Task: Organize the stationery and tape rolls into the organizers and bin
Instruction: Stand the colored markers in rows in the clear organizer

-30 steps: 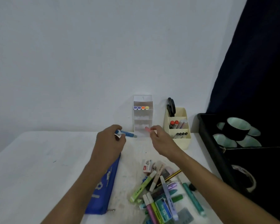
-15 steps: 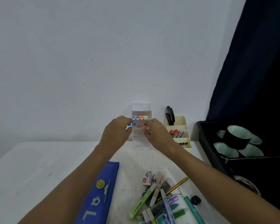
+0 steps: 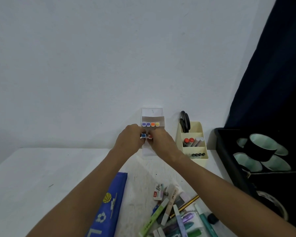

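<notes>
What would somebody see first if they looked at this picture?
Two hands, left hand and right hand, meet at the clear organizer by the wall, pushing in a blue marker and a red marker. Near the bottom edge lies a colourful pen pile.

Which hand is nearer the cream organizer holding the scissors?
Right. The right hand is beside the cream organizer, just to its left; the left hand is farther left, beyond the right.

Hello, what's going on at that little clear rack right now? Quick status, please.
Left hand grip on blue-capped marker, right hand grip on red-capped marker. Both at clear organizer, second tier. Nothing blocking; more pens wait on table.
</notes>
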{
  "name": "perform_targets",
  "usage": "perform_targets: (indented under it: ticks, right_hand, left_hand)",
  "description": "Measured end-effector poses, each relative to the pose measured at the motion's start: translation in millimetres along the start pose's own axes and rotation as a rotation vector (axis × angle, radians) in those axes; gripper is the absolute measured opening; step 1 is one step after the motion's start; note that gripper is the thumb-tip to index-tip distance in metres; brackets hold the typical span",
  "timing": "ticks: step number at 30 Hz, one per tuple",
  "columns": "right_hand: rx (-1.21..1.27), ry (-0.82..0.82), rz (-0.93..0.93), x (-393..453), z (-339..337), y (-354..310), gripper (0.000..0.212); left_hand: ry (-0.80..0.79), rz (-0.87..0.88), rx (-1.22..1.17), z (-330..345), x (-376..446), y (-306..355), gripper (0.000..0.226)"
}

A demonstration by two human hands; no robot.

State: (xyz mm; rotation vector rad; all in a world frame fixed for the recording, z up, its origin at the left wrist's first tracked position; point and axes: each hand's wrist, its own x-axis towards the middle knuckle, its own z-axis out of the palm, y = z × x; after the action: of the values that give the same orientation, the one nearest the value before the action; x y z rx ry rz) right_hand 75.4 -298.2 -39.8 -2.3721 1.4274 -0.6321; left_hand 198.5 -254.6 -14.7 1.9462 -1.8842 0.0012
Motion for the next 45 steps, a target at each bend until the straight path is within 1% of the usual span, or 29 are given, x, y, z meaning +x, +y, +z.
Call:
perform_targets:
  ticks: [3,7,14,21,30,32,35,36,38,39,40,42,43,45]
  right_hand:
    - [0.040,-0.045,0.026,2,6,1,0.027]
    - [0.055,0.009,-0.011,3,8,5,0.026]
    - [0.028,0.028,0.017,4,5,5,0.025]
    - [0.015,0.007,0.043,6,7,6,0.025]
    - [0.026,-0.012,0.069,7,10,8,0.025]
    - [0.025,-0.030,0.071,7,9,8,0.025]
    - [0.034,-0.104,0.044,5,1,4,0.027]
    - [0.058,-0.128,0.010,0,-3,2,0.034]
    - [0.109,-0.138,-0.054,-18,-13,0,0.048]
    - [0.127,-0.134,-0.065,-30,-18,-1,0.052]
    - [0.141,-0.136,-0.060,-44,-23,-1,0.055]
    - [0.163,-0.151,-0.038,-70,-32,1,0.055]
    - [0.158,-0.175,-0.024,-81,-36,5,0.052]
    - [0.100,-0.264,0.003,-105,-40,17,0.042]
  left_hand:
    - [-0.008,-0.009,-0.006,6,2,-1,0.016]
    - [0.001,-0.008,0.003,11,5,-4,0.021]
    - [0.010,-0.039,-0.007,17,8,-6,0.022]
    - [0.025,-0.034,0.028,20,7,-4,0.021]
    - [0.035,-0.072,0.053,28,8,0,0.023]
    - [0.023,-0.074,0.067,28,7,1,0.023]
    - [-0.007,-0.061,0.082,22,6,3,0.022]
    - [-0.034,-0.044,0.084,20,2,4,0.025]
    - [-0.060,0.009,0.072,15,-12,5,0.046]
    - [-0.040,0.024,0.039,12,-21,5,0.056]
    - [-0.009,0.018,-0.020,10,-33,6,0.061]
    - [0.021,-0.020,-0.150,8,-59,10,0.053]
    - [-0.010,-0.044,-0.187,8,-73,10,0.046]
    - [-0.150,-0.088,-0.206,15,-105,9,0.036]
